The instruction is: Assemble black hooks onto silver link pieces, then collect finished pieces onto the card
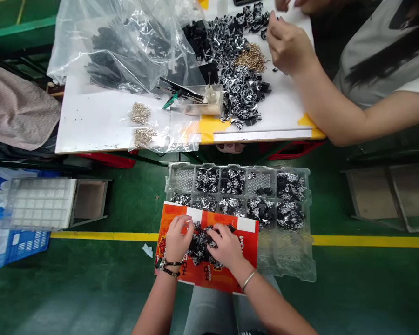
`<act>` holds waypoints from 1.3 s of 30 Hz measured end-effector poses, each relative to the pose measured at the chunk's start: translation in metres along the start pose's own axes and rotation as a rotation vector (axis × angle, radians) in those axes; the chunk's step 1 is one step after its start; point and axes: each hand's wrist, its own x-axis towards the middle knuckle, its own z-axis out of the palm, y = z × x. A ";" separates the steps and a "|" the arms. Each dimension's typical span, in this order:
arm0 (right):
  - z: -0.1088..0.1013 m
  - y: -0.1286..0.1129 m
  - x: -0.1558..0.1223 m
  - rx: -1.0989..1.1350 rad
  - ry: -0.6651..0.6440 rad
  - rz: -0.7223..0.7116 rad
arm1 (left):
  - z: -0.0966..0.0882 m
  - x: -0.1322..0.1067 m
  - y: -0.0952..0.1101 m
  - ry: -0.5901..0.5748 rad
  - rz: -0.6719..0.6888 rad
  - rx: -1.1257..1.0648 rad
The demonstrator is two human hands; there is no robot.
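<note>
A heap of small black-and-silver parts (pixel 199 249) lies on an orange printed cardboard sheet (pixel 246 253) over my lap. My left hand (pixel 178 238), with bracelets at the wrist, is at the heap's left edge. Its fingers are curled together, and whatever is between their tips is too small to make out. From the right, my right hand (pixel 226 245) reaches into the heap, its bent fingers and thumb closing around some of the parts. Beneath the sheet's far edge sits a clear compartment tray (pixel 312 258), several of its pockets holding similar parts.
Across from me, a co-worker's hand (pixel 293 49) is above a white table (pixel 91 123). On it are a large pile of black-and-silver parts (pixel 242 95), gold-coloured pins (pixel 251 58), a plastic bag (pixel 125 51) and a tool holder (pixel 204 109). Blue crates (pixel 26 249) stand left.
</note>
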 end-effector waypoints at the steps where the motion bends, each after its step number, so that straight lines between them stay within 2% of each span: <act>1: 0.008 -0.003 -0.001 -0.012 -0.009 -0.004 | 0.001 -0.001 0.000 -0.003 0.006 0.000; 4: 0.020 -0.006 -0.002 -0.048 -0.034 -0.041 | 0.003 -0.004 -0.001 0.002 0.015 0.007; 9: 0.018 -0.006 -0.007 -0.107 -0.027 -0.087 | 0.004 -0.011 0.000 -0.006 0.042 0.027; 17: 0.009 -0.002 -0.029 -0.141 0.091 -0.131 | 0.017 -0.032 0.006 -0.274 0.206 0.073; 22: -0.004 0.004 -0.031 -0.117 0.161 -0.083 | 0.022 -0.031 0.004 -0.360 0.225 0.112; 26: -0.013 0.024 -0.022 -0.076 0.196 -0.021 | 0.026 -0.028 0.004 -0.385 0.205 0.121; 30: -0.008 0.041 -0.019 -0.041 0.154 -0.063 | 0.030 -0.031 0.003 -0.407 0.201 0.097; 35: 0.004 0.041 -0.028 -0.022 0.131 -0.077 | 0.029 -0.034 0.003 -0.414 0.199 0.024; 39: 0.002 0.038 -0.023 -0.006 0.143 -0.032 | 0.026 -0.028 0.007 -0.359 0.147 -0.062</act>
